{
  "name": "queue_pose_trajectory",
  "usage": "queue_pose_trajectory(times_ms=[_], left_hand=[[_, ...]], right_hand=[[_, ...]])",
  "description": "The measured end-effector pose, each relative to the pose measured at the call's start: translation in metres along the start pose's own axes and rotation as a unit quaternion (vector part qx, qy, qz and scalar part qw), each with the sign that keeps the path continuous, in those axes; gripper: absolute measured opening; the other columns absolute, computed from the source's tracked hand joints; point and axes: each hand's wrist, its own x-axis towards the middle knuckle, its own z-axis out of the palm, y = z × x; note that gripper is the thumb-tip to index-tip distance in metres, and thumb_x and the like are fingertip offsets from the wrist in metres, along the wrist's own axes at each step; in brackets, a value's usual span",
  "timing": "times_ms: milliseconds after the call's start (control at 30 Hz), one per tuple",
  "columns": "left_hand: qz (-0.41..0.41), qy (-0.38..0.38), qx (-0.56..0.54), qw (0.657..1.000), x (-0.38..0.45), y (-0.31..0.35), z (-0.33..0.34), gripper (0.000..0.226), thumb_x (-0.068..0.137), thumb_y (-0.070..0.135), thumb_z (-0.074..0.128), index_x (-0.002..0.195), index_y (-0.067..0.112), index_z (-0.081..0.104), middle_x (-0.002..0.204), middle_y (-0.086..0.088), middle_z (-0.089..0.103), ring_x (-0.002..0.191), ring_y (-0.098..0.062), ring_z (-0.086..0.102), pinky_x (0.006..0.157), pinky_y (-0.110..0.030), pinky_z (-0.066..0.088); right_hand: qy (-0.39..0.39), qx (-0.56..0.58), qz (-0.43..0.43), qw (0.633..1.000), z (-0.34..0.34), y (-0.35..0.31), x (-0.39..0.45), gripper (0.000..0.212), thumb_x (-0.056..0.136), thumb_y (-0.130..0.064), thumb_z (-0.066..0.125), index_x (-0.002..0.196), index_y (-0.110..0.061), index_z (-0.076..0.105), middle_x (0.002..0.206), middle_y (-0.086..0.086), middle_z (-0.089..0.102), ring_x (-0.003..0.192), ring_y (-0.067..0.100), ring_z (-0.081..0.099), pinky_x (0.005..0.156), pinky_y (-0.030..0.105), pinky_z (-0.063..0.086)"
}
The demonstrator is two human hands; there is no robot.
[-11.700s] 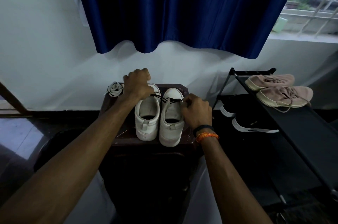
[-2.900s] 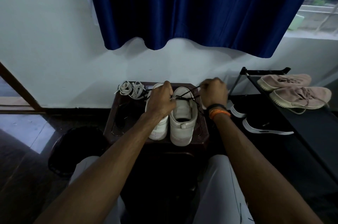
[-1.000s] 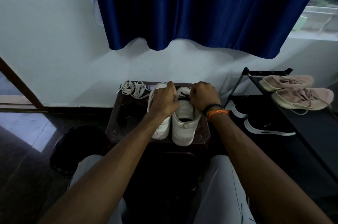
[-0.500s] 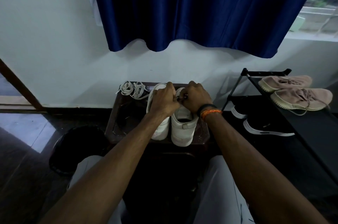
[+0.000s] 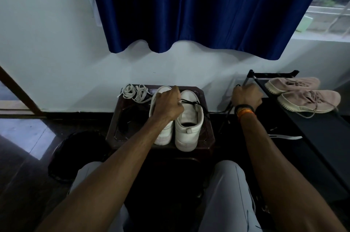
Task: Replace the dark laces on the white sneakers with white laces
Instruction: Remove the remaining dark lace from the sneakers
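Two white sneakers stand side by side, heels toward me, on a small dark stool (image 5: 123, 133). My left hand (image 5: 167, 105) rests closed over the left sneaker (image 5: 162, 135) and pinches the dark lace (image 5: 193, 103) at the right sneaker (image 5: 189, 123). The lace lies across the right sneaker's tongue and trails off its right side. My right hand (image 5: 246, 96) is pulled out to the right of the stool, fist closed on the lace's end, whose tip shows above the thumb. White laces (image 5: 135, 92) lie bundled at the stool's back left corner.
A black shoe rack (image 5: 322, 131) stands at the right with a pair of pink sneakers (image 5: 303, 95) on top and dark shoes on a lower shelf. A blue curtain (image 5: 208, 8) hangs on the white wall behind. A dark round bin (image 5: 75, 154) sits left of my knee.
My right hand has moved from the right sneaker's tongue out to the right, drawing the dark lace out with it. My left hand stays on the sneakers.
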Motion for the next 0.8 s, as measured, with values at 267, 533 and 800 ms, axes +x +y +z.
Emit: queue_pose_trajectory(times_ms=[267,533,800], left_hand=[[0.053,-0.039,0.108,0.992,0.02,0.006,0.012,0.047,0.078,0.007,0.065,0.121,0.026,0.067,0.125,0.0,0.059,0.118,-0.023,0.055,0.104,-0.037,0.028],[0.118,-0.043,0.237,0.963,0.041,0.023,0.019,0.011,0.087,0.026,0.069,0.094,0.028,0.077,0.106,0.0,0.067,0.104,-0.026,0.058,0.093,-0.039,0.032],[0.033,-0.031,0.069,0.997,0.05,0.008,0.02,0.013,0.084,0.011,0.064,0.077,0.016,0.074,0.085,0.0,0.075,0.094,-0.026,0.067,0.101,-0.044,0.04]], right_hand=[[-0.104,-0.052,-0.072,0.991,0.007,0.002,-0.015,0.023,0.087,-0.019,0.067,0.104,-0.007,0.076,0.112,0.021,0.07,0.11,0.042,0.062,0.09,0.04,0.052],[-0.23,0.058,-0.173,0.956,0.011,-0.005,-0.041,0.006,0.076,-0.035,0.074,0.077,-0.029,0.076,0.084,-0.005,0.076,0.085,0.017,0.072,0.08,0.041,0.061],[-0.261,0.006,-0.208,0.943,0.012,-0.007,-0.053,0.013,0.069,-0.025,0.083,0.077,-0.021,0.073,0.076,-0.004,0.074,0.072,0.012,0.07,0.068,0.028,0.057]])
